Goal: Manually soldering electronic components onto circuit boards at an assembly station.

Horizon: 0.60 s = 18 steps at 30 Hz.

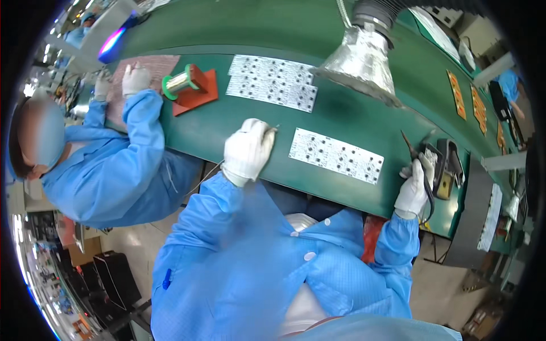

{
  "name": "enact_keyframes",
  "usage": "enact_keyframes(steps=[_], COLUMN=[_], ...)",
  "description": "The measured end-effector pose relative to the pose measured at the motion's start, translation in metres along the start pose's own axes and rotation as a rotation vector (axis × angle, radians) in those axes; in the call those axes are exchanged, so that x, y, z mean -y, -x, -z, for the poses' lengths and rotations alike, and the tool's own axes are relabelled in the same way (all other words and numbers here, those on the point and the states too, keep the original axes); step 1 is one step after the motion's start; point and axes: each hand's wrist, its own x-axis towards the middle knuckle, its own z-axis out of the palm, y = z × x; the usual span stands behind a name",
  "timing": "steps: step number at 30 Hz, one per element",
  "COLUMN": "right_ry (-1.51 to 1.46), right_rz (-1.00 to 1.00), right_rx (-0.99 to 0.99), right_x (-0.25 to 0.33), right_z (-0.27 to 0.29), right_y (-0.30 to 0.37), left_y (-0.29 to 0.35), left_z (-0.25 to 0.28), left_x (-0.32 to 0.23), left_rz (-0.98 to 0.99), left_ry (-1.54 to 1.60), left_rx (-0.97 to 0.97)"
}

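My left hand (pixel 248 149), in a white glove, is closed at the bench's near edge, left of a white circuit board (pixel 336 156) that bears rows of small dark parts. A thin solder wire trails up to this hand from below, and a short tip shows past the fingers. My right hand (pixel 413 190), also gloved, is closed round a soldering iron (pixel 410 145) at the right; its pointed tip aims up and left, clear of the board. Beside it stands the iron's holder (pixel 446 175), with metal wool and a yellowish sponge.
More white boards (pixel 272 80) lie overlapping at the back. A green-flanged solder spool (pixel 181 84) sits on a red stand (pixel 209 96). A foil-wrapped fume hood (pixel 364 62) hangs over the bench. At my left a co-worker (pixel 108 153) works with gloved hands. Orange boards (pixel 479 111) lie far right.
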Motion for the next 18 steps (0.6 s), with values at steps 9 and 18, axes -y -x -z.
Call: enact_keyframes(steps=[9,18], right_ry=[0.146,0.265], right_rz=[0.093,0.084], right_rx=[-0.020,0.046], right_x=[-0.026,-0.009], right_z=[0.041,0.022], right_y=[0.002,-0.003], left_y=[0.009,0.010], left_z=[-0.016,-0.009], left_x=[-0.007,-0.001], left_rz=[-0.035,-0.049], left_ry=[-0.011,-0.040], left_rx=[0.099,0.073])
